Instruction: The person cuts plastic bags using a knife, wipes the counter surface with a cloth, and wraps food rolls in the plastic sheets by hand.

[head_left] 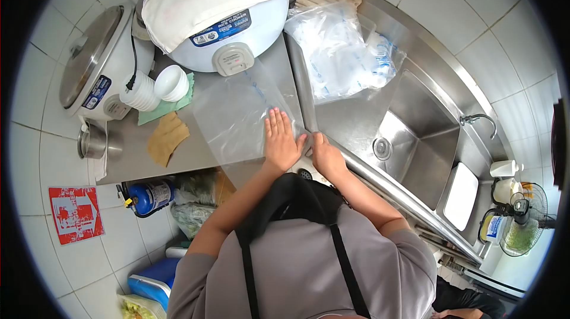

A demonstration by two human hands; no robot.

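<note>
A clear plastic bag (228, 114) with faint blue print lies flat on the steel counter in front of the rice cooker. My left hand (282, 141) rests palm down on its right part, fingers stretched out and the thumb toward my other hand. At the bag's right edge, by the seam between counter and sink unit, my right hand (328, 156) is closed with its fingers curled. It appears to pinch the bag's edge, though the fingertips are partly hidden.
A cloth-topped rice cooker (222, 34) and a second cooker (110, 63) stand behind, near stacked white bowls (142, 93) and a brown cloth (167, 139). More plastic bags (338, 51) lie beside the sink (415, 135). Another person's hand (466, 313) shows lower right.
</note>
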